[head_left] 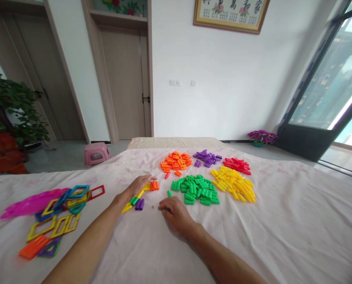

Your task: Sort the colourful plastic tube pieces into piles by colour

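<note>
My left hand [140, 185] rests at a small row of joined plastic tube pieces, its fingers stretched out over the far end. In that row are yellow and green pieces [133, 201], with an orange piece [154, 185] by the fingertips. A purple piece [139, 204] lies against the row's near side. My right hand [176, 215] is on the cloth, fingers curled in; what they hold, if anything, is hidden. Just beyond its fingers a small green piece [169, 193] shows. A larger green pile [196, 189] lies right behind that hand.
Farther back lie orange [176, 161], purple [207, 157], red [237, 165] and yellow piles [234, 184]. On the left, flat coloured frames [66, 225] overlap a pink plastic item [35, 203]. A pale cloth [282, 221] covers the table. A pink stool [96, 154] stands beyond it.
</note>
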The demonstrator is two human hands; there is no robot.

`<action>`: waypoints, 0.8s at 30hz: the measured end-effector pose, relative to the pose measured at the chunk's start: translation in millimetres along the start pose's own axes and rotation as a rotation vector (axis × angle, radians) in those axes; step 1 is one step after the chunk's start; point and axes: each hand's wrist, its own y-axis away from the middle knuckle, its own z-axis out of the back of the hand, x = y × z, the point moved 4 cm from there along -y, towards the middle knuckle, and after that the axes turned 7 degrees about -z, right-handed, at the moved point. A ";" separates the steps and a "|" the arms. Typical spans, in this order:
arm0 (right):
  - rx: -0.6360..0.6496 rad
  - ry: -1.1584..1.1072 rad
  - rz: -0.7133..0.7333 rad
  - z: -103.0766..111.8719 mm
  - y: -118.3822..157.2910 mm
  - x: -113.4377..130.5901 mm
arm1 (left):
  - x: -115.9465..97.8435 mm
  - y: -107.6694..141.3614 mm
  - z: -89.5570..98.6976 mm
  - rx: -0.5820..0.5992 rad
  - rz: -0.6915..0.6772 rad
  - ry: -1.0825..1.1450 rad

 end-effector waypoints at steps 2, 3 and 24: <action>0.000 0.017 -0.004 0.0 0.7 0.4 | 1.7 9.4 16.0 -0.200 0.077 -0.008; 0.004 0.033 -0.007 -0.1 1.0 0.8 | 6.7 16.8 26.2 -0.304 0.135 -0.031; 0.162 0.294 0.056 -48.7 -44.8 35.1 | 40.5 104.0 71.6 -0.378 0.504 -0.528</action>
